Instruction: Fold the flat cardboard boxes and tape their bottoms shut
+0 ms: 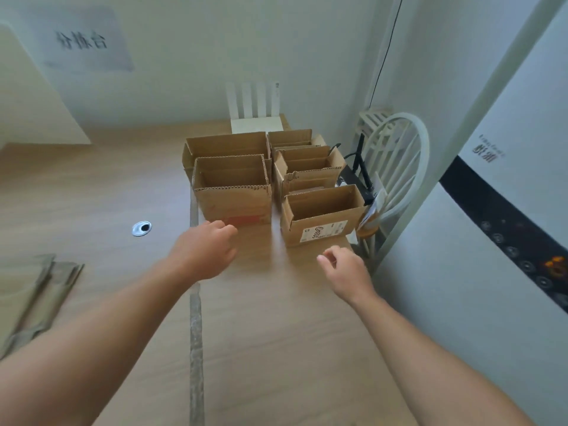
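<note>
Several folded cardboard boxes stand upright with open tops at the far right of the wooden table point(107, 195). The nearest left box point(233, 201) has a red patch on its front. The nearest right box point(322, 215) carries a white label. My left hand point(206, 250) hovers just in front of the left box, fingers loosely curled, holding nothing. My right hand point(347, 272) hangs over the table in front of the labelled box, fingers relaxed and empty. Flat cardboard pieces point(37, 296) lie at the table's left edge.
A metal cable grommet point(141, 228) is set in the table left of the boxes. A white router point(255, 118) stands behind them. A white chair point(396, 161) and a black device point(356, 179) sit at the right, beside a tall white appliance point(491, 241).
</note>
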`<state>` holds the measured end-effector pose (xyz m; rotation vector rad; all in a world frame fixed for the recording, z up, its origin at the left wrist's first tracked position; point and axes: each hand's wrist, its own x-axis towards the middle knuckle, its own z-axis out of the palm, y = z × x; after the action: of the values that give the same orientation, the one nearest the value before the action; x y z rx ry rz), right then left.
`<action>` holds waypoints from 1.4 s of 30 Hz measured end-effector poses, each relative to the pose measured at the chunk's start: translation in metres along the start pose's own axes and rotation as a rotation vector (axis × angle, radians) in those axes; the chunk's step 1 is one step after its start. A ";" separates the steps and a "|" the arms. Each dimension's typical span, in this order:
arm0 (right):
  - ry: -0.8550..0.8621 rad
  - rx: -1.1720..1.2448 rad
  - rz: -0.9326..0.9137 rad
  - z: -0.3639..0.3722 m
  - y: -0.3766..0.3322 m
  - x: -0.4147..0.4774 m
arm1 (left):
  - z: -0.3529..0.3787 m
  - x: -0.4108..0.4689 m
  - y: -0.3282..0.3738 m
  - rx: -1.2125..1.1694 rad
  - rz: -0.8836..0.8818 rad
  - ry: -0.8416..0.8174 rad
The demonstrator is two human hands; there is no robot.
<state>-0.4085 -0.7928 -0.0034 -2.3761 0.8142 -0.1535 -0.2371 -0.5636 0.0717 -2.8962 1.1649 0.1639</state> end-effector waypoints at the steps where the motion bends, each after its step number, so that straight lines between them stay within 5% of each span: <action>1: -0.015 -0.048 -0.042 0.002 -0.018 -0.010 | -0.003 -0.015 -0.007 0.002 -0.009 0.003; 13: -0.070 -0.374 -0.382 0.040 -0.191 -0.129 | -0.015 -0.185 -0.090 -0.021 -0.144 0.016; 22: -0.104 -0.593 -0.595 0.082 -0.270 -0.153 | -0.013 -0.225 -0.148 -0.028 -0.261 0.045; 42: -0.351 -0.537 -0.752 0.224 -0.402 -0.097 | 0.009 -0.270 -0.332 -0.070 -0.627 -0.056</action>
<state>-0.2125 -0.3705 0.0614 -2.9823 -0.2708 0.2060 -0.2018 -0.1370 0.0828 -3.1191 0.2089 0.2699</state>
